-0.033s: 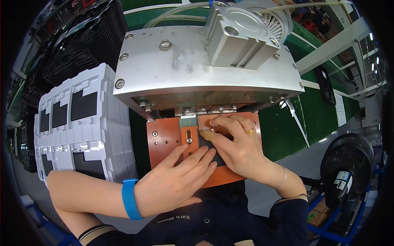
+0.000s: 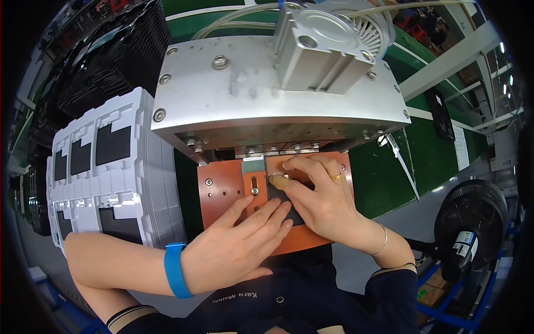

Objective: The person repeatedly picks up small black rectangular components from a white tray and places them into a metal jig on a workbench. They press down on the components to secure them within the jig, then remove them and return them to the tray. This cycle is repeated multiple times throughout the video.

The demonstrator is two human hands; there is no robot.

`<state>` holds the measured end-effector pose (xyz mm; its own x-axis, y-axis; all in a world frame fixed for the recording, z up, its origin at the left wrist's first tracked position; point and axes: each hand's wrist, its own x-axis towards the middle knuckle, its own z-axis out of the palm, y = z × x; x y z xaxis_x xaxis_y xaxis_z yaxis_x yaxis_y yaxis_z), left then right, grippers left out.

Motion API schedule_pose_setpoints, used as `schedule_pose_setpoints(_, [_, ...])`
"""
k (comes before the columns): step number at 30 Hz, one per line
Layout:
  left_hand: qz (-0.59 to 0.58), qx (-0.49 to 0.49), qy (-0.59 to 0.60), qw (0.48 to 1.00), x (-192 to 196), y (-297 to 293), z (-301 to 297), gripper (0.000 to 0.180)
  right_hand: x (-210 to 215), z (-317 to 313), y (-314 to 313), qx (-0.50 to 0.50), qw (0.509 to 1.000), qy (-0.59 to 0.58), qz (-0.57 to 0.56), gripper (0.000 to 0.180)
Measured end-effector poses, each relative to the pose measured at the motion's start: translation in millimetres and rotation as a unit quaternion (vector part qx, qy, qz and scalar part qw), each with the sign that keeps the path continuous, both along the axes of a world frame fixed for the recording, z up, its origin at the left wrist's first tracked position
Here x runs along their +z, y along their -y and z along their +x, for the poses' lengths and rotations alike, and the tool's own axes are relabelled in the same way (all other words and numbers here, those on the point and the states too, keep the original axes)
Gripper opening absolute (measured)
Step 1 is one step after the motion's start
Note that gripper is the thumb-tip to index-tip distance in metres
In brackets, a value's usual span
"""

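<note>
A black flat piece (image 2: 277, 193) lies on the orange fixture plate (image 2: 219, 181), beside a slotted orange block (image 2: 248, 179) with a screw in it. My left hand (image 2: 231, 253) lies flat with fingers stretched, fingertips resting on the near part of the piece and the thumb reaching toward the block. My right hand (image 2: 328, 209) is closed, its thumb and curled fingers at the right side and far part of the piece; a yellowish cover is on one fingertip. Both hands hide much of the piece. A greenish strip (image 2: 253, 165) sits beyond the block.
Over the plate's far side stands a silver metal press (image 2: 222, 94) with a cylinder (image 2: 317, 61) on top. At left is a stack of white trays (image 2: 142, 167) holding black pieces, with black trays (image 2: 117, 67) behind. Calipers (image 2: 401, 161) lie on the green table; a black fan (image 2: 470, 222) stands right.
</note>
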<state>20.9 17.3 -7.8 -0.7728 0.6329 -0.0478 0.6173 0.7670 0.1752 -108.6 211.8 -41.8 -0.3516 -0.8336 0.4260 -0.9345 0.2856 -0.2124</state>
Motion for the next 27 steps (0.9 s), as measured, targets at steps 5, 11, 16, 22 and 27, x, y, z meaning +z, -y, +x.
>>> schedule_pose_setpoints(5, [0.008, 0.003, 0.005, 1.0, 3, 2, 0, 0.079, 7, -2, -14, -0.036, 0.996, 0.047, -0.071, 0.038])
schedule_pose_setpoints(11, [0.04, 0.007, 0.019, 0.999, 0, 5, -4, 0.083, 11, 8, -44, 0.001, 0.988, 0.155, -0.004, 0.041])
schedule_pose_setpoints(16, [0.071, 0.036, 0.004, 0.997, -1, 13, -13, 0.083, 9, -10, -32, 0.013, 0.99, 0.141, -0.023, 0.036])
schedule_pose_setpoints(22, [0.068, 0.051, -0.001, 0.996, -3, 18, -22, 0.082, 12, -23, -21, 0.032, 0.987, 0.151, -0.037, 0.034])
schedule_pose_setpoints(27, [0.075, 0.054, 0.011, 0.996, -3, 18, -23, 0.079, 9, -23, -21, 0.028, 0.986, 0.156, -0.041, 0.033])
